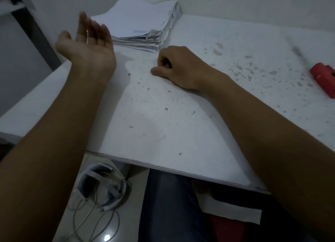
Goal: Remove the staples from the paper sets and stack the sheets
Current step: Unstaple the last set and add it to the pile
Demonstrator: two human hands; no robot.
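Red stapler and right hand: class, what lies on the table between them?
In the head view, only speckled white table lies between the red stapler and the right hand: grey flecks and two faint reddish smudges, with no object there.

2 hands, 1 paper stack, 1 red stapler, 1 headphone set.

A person's two forearms are bare from elbow to wrist, with no sleeves in view. The left hand and right hand wear no gloves, watch or bracelet. Below the edge of the frame's lower middle, the lap shows dark blue trousers, likely denim, though the low light blurs detail.
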